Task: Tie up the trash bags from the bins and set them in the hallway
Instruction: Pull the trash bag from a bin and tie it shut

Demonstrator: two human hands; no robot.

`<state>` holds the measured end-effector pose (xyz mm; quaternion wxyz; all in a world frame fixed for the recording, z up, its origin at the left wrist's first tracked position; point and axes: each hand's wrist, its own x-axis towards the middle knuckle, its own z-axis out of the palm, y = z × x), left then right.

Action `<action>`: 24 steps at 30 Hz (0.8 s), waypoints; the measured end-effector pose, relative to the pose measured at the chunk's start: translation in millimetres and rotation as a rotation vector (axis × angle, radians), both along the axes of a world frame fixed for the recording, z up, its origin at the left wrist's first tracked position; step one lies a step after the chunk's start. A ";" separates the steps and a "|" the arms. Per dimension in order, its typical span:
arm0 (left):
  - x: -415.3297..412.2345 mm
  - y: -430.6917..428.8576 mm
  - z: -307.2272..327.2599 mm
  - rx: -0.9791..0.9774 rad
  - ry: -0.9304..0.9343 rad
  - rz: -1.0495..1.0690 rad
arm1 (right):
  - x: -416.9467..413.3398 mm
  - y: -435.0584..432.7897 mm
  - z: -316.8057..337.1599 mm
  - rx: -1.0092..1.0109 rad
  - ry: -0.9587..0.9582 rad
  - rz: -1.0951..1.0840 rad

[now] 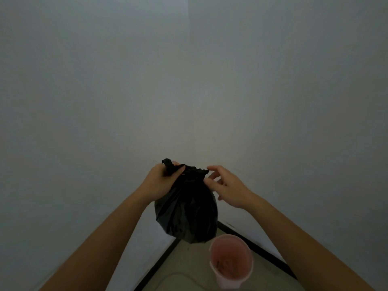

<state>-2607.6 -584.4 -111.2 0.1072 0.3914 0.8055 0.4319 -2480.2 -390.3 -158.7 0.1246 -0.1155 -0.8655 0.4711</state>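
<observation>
left hand (160,182) grips the gathered neck of the black bag (186,211), held up in a wall corner above a pink bin (231,260); right hand (227,186) fingers spread loosely, touching the neck.

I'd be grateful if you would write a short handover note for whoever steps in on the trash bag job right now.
Left hand: closed on the gathered neck of the black trash bag, carrying its weight.
Right hand: fingers open, fingertips at the other side of the neck.
The bag hangs in the air in front of a wall corner, above and beside the pink bin, which stands on the floor with no liner.
Done: bag lifted out, top bunched.
Left: finish the knot if it is not tight (hard to tell), then carry it to the hallway.
</observation>
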 end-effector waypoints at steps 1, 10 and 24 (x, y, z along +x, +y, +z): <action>-4.0 -1.1 -1.7 -0.026 0.054 0.017 | -1.3 -3.6 -3.7 0.046 -0.054 0.038; -11.8 -52.5 -10.3 0.057 0.082 0.208 | -24.8 -43.7 -45.6 0.410 -0.112 0.068; 51.3 -183.4 -104.9 -0.375 0.459 0.796 | -55.8 -102.1 -106.4 0.774 0.342 0.280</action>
